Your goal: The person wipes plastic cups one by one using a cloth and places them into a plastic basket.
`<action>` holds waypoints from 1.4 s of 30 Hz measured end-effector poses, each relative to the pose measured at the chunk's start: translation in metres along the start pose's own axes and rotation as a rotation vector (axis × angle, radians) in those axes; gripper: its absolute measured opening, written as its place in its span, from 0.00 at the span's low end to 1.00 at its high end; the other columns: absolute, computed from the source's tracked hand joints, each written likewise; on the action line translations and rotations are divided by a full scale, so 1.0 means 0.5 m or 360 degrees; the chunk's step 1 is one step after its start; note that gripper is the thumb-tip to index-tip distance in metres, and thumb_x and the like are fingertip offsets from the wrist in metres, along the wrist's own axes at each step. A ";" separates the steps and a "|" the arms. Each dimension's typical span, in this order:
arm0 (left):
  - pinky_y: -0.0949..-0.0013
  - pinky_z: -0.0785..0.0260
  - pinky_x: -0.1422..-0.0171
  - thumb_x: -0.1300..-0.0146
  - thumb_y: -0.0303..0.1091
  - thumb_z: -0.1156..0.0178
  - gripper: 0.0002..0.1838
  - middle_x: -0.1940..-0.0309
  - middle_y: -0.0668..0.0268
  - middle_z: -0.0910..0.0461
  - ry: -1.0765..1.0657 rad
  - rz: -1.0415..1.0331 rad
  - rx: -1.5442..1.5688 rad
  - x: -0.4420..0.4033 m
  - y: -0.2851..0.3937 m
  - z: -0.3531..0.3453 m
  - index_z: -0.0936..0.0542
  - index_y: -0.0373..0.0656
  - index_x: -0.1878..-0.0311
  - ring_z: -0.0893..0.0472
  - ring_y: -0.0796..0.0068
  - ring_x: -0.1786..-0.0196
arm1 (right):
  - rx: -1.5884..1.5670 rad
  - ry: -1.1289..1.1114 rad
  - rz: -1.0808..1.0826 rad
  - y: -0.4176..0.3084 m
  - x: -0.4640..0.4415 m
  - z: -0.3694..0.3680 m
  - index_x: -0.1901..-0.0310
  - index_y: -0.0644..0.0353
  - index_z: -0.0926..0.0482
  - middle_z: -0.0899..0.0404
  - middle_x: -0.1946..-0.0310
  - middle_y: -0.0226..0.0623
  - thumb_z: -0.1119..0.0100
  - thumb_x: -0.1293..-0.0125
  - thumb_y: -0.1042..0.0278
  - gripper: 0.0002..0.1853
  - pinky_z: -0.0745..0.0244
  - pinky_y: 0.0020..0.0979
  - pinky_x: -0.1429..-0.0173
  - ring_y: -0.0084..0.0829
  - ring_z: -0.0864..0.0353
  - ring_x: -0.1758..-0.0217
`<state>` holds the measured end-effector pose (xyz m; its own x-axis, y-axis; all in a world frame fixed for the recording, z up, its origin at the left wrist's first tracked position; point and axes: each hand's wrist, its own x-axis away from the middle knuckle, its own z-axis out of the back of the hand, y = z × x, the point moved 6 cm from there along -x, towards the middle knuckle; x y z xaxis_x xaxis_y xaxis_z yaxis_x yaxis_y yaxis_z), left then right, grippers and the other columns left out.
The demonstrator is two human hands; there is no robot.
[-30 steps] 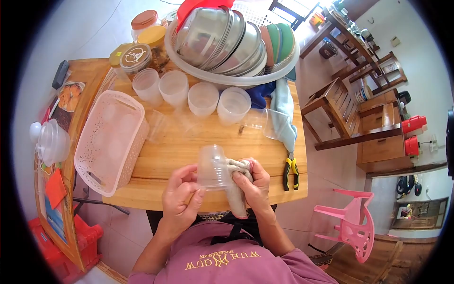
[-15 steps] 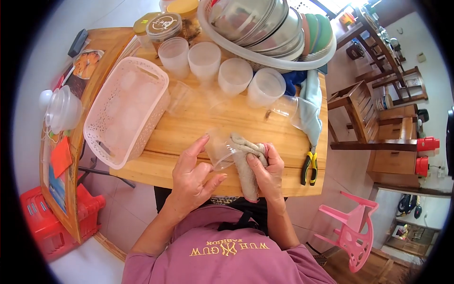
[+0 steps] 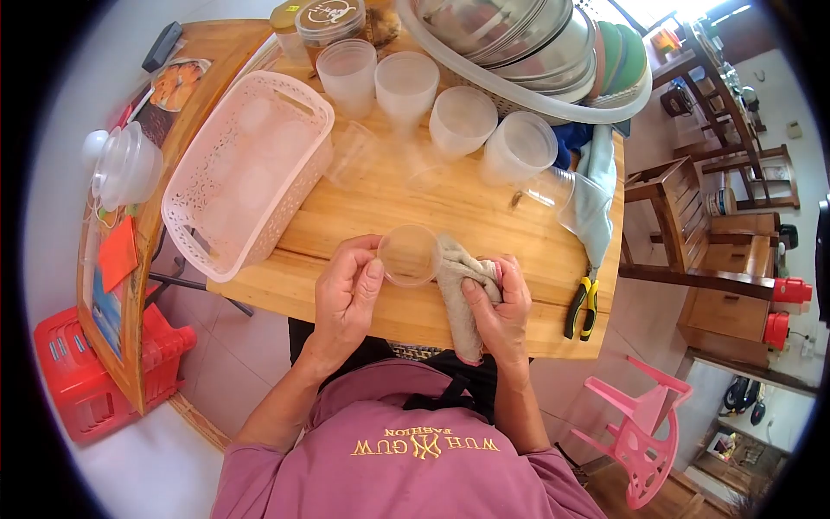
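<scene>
Pinching round clear plastic cup (image 3: 409, 255), left hand (image 3: 347, 281); bunched grey cloth (image 3: 460, 307), right hand (image 3: 500, 311); near side, brown wooden table (image 3: 553, 242).

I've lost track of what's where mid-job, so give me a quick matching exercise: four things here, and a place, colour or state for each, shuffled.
Things
1. Clear cup nearest the person
2. Greyish cloth
3. Pliers
4. Basket

Places, colours, states
A. Pink, with openwork walls
B. Bunched in the right hand
C. Yellow and black handles
D. Held in the left hand

Right pairs: 1-D, 2-B, 3-C, 4-A
</scene>
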<state>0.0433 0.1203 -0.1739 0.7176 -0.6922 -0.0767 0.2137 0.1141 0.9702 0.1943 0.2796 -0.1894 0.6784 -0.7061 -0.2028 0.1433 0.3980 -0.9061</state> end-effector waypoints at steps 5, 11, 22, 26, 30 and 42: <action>0.65 0.32 0.39 0.35 0.39 0.34 0.25 0.40 0.53 0.27 -0.0113 -0.0101 0.0125 -0.002 0.008 -0.005 0.29 0.36 0.42 0.24 0.64 0.45 | -0.0051 -0.0004 -0.0068 0.002 0.001 0.001 0.57 0.65 0.22 0.27 0.66 0.38 0.32 0.43 0.77 0.13 0.30 0.31 0.59 0.34 0.26 0.64; 0.54 0.40 0.28 0.51 0.32 0.25 0.42 0.35 0.48 0.32 -0.0145 -0.0363 -0.0474 -0.006 0.023 -0.023 0.35 0.36 0.34 0.33 0.46 0.32 | -0.0071 -0.0027 -0.0030 0.005 0.001 0.001 0.57 0.65 0.22 0.27 0.67 0.38 0.32 0.43 0.77 0.13 0.30 0.31 0.59 0.33 0.27 0.65; 0.56 0.37 0.33 0.49 0.26 0.28 0.36 0.41 0.50 0.29 -0.0057 -0.0358 -0.0419 -0.021 0.012 -0.028 0.34 0.36 0.36 0.28 0.50 0.38 | -0.0130 -0.0053 -0.0075 0.002 0.004 0.001 0.57 0.65 0.23 0.27 0.67 0.37 0.33 0.42 0.78 0.12 0.30 0.30 0.60 0.31 0.27 0.65; 0.60 0.35 0.34 0.46 0.27 0.30 0.34 0.41 0.51 0.30 -0.0086 -0.0347 -0.0409 -0.020 0.000 -0.028 0.34 0.35 0.36 0.28 0.54 0.39 | -0.0137 -0.0059 -0.0125 0.011 0.010 0.003 0.56 0.65 0.23 0.27 0.65 0.33 0.34 0.41 0.77 0.12 0.31 0.26 0.57 0.26 0.28 0.63; 0.61 0.35 0.35 0.46 0.27 0.30 0.34 0.42 0.52 0.30 -0.0082 -0.0373 -0.0463 -0.023 0.003 -0.038 0.34 0.35 0.37 0.28 0.55 0.40 | -0.0113 -0.0087 -0.0107 0.010 0.009 0.002 0.54 0.66 0.23 0.27 0.63 0.30 0.34 0.39 0.76 0.12 0.31 0.22 0.54 0.22 0.29 0.60; 0.62 0.31 0.44 0.44 0.39 0.30 0.35 0.52 0.53 0.26 0.0251 -0.0593 -0.0614 -0.010 0.142 0.114 0.33 0.32 0.38 0.24 0.61 0.50 | -0.0142 -0.0026 -0.0077 0.008 0.007 0.002 0.56 0.64 0.22 0.26 0.66 0.37 0.32 0.43 0.77 0.13 0.29 0.30 0.58 0.32 0.26 0.64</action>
<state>0.0172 0.0913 -0.0914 0.6313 -0.6238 -0.4608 0.6778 0.1549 0.7188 0.1982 0.2793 -0.1933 0.6840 -0.7133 -0.1529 0.1120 0.3097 -0.9442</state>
